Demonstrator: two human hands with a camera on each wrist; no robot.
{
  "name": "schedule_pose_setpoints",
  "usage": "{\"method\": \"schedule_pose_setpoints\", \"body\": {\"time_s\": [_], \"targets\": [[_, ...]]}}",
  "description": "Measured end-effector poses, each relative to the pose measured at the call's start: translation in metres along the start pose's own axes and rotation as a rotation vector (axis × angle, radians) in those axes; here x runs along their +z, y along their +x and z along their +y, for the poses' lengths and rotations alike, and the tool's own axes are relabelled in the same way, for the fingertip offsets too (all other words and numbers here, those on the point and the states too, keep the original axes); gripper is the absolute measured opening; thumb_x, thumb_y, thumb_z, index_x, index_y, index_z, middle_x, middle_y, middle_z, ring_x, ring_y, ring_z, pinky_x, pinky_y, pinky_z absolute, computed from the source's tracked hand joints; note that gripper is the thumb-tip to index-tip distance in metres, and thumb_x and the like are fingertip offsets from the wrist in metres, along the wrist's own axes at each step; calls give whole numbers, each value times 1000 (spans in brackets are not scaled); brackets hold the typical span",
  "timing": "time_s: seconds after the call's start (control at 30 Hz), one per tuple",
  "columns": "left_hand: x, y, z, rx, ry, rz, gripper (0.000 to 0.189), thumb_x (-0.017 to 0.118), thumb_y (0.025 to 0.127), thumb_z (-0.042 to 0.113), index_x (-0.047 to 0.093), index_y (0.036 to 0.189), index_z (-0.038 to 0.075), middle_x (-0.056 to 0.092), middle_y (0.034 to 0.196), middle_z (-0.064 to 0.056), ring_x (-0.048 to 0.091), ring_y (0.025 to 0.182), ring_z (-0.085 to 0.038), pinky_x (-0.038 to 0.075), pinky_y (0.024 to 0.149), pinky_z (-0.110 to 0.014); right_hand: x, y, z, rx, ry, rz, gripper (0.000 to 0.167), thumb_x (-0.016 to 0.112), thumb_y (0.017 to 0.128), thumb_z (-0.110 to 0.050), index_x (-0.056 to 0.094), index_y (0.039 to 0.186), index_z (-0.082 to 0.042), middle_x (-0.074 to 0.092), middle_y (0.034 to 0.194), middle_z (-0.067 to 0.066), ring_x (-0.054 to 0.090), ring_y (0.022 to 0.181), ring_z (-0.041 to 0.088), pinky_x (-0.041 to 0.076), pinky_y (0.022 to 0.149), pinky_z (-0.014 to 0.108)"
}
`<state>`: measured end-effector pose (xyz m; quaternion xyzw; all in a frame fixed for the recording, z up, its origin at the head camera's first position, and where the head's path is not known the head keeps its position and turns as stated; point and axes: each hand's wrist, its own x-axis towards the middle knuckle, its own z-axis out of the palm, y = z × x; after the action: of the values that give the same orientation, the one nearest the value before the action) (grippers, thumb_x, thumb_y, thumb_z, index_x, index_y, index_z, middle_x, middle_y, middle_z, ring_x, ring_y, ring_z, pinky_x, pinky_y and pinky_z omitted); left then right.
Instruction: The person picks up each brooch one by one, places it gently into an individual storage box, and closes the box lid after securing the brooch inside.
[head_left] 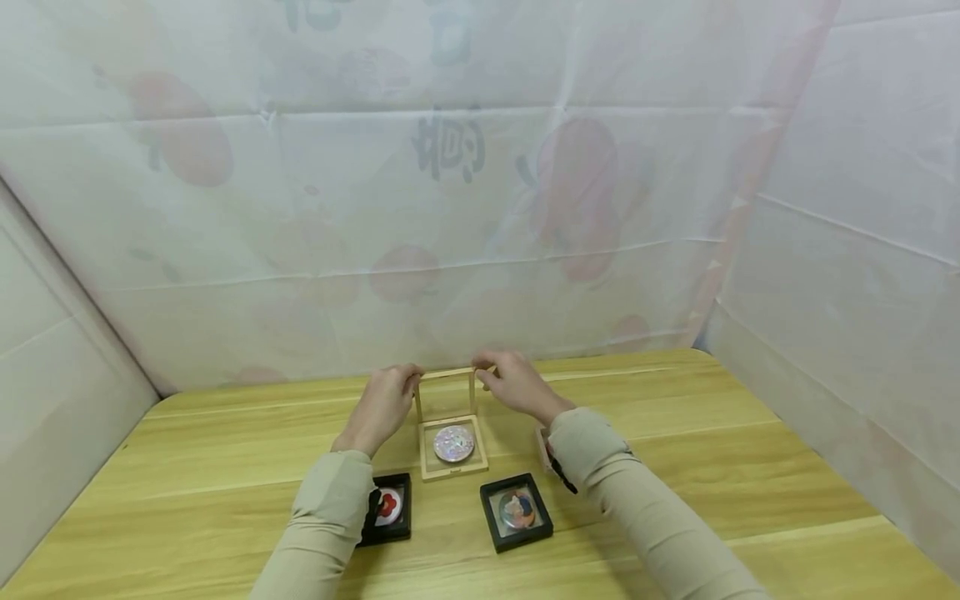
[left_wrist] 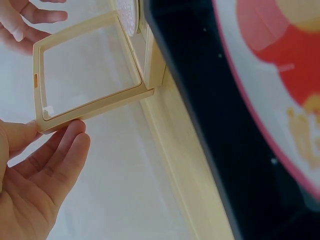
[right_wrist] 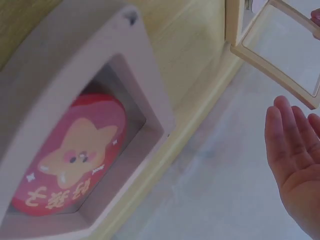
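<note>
A light wooden display case [head_left: 426, 457] stands with its clear-windowed lid [head_left: 447, 374] raised upright. A round glittery badge [head_left: 453, 444] lies in its base. My left hand [head_left: 382, 407] pinches the lid's upper left corner between thumb and fingers; the left wrist view shows that hand [left_wrist: 42, 180] at the frame's corner. Beside the opposite corner is my right hand [head_left: 517, 386]. Seen from the right wrist, this hand [right_wrist: 297, 160] has its fingers extended, just off the lid frame [right_wrist: 275, 75], holding nothing.
A black case [head_left: 406, 508] with a red-flower badge sits near the left sleeve. Another black case [head_left: 517, 546] with a colourful badge lies front right. Partly behind the right sleeve is a pinkish case [right_wrist: 150, 85] holding a red star badge [right_wrist: 75, 155]. A printed curtain [head_left: 480, 217] hangs behind the table.
</note>
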<state>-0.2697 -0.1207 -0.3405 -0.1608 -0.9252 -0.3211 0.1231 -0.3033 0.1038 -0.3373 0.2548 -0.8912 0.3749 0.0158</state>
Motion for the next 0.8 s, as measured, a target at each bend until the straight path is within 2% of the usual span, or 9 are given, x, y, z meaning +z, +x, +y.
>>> {"method": "schedule_pose_setpoints", "body": {"time_s": [0.13,0.37,0.5,0.6,0.8], "targets": [[0,-1,0,7,9,4,22,54,103,-1,69,116,-11,71,107,-23,70,99,-35,57,87,-45,1,0,0,0,37,-11,23,58,104,-9,67,123,0,67,115,16,69,92,32,58,74,34],[-1,-1,0,-1,-12,-8,21,54,104,2,70,111,-10,72,101,-21,70,90,-28,57,82,-43,3,0,-2,17,7,6,19,60,103,-11,69,118,-3,68,105,8,64,91,21,56,76,36],[-2,-1,0,-3,-22,-18,22,54,105,3,70,111,-10,72,101,-20,68,87,-26,57,82,-42,5,1,0,19,38,4,18,60,103,-9,70,114,0,68,101,9,67,86,27,56,71,34],[-3,-2,-1,4,-27,-31,22,53,105,3,70,111,-9,71,97,-18,63,78,-21,56,76,-39,7,1,1,13,47,2,18,60,103,-8,72,112,1,69,99,10,68,85,32,56,69,32],[-6,-5,-4,20,-57,-52,20,54,104,2,70,109,-8,69,88,-14,57,70,-17,52,67,-36,8,1,2,-6,65,-16,18,59,103,-8,72,110,2,69,97,10,68,86,33,56,70,33]]}}
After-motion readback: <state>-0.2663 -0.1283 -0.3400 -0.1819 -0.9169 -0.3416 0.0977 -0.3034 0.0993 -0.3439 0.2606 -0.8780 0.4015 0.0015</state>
